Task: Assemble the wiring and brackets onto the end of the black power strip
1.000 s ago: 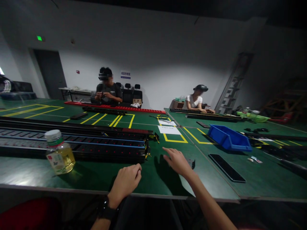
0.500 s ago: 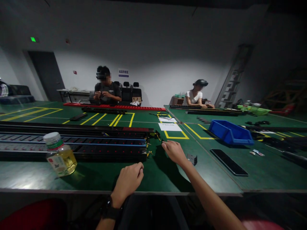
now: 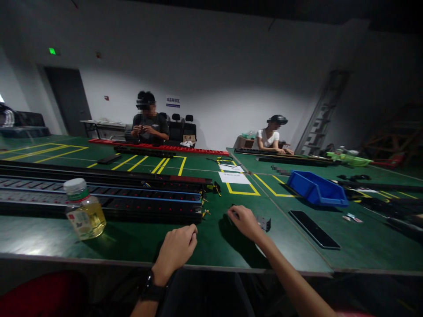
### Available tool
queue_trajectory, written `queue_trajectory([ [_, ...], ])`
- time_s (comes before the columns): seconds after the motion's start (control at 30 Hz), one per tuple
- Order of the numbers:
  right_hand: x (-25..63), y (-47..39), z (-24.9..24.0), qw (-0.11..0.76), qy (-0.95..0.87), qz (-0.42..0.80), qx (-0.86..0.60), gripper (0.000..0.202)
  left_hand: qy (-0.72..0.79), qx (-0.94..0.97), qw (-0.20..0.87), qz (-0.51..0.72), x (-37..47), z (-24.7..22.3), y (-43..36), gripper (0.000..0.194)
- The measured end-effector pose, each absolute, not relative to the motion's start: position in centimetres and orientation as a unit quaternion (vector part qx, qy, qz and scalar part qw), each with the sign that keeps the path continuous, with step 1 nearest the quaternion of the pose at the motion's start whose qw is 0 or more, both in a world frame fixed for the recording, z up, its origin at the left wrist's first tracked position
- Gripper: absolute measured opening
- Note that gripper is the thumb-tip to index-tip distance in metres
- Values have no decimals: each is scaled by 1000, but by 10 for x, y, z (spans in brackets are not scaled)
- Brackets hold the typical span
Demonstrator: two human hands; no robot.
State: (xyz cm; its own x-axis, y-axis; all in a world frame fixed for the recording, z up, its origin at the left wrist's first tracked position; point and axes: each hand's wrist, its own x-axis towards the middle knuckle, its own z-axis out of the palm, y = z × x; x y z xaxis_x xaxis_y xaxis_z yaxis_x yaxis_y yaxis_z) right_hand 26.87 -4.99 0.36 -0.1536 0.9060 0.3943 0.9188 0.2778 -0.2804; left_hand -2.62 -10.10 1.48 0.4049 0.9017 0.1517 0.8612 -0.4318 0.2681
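Note:
My left hand (image 3: 176,247), with a black watch (image 3: 153,286) on the wrist, rests at the table's front edge with its fingers curled under. Its palm side is hidden, so I cannot tell if anything is in it. My right hand (image 3: 246,221) is farther forward, fingers bent and pressed together over the green table. A small dark bit shows at its fingertips, too little to name. Just right of that hand lies a small grey metal bracket (image 3: 264,223). Long black slotted rails (image 3: 158,211) with yellow wire ends lie left of it.
A drink bottle (image 3: 85,213) stands before the rails. On the right are a phone (image 3: 313,229), a blue bin (image 3: 317,188) and small packets (image 3: 352,217). Paper sheets (image 3: 234,178) lie ahead. Two people (image 3: 150,119) sit across the table, near a red rail (image 3: 185,149).
My right hand has drawn back slightly toward me and its fingers are bent more. My left hand stays in place. The view has shifted a little.

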Motion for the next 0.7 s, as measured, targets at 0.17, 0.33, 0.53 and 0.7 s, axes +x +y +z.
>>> queue_trajectory([
  [0.17, 201, -37, 35, 213, -773, -48, -595, 26, 536, 831, 77, 126, -25, 19, -103, 18],
  [0.33, 167, -11, 52, 138, -796, 12, -589, 22, 535, 833, 76, 120, -25, 22, -104, 18],
  [0.53, 177, -3, 46, 182, -789, 48, -585, 21, 535, 832, 78, 123, -24, 21, -103, 18],
  [0.7, 189, -6, 38, 225, -764, 59, -601, 34, 535, 832, 84, 124, -24, 19, -102, 19],
])
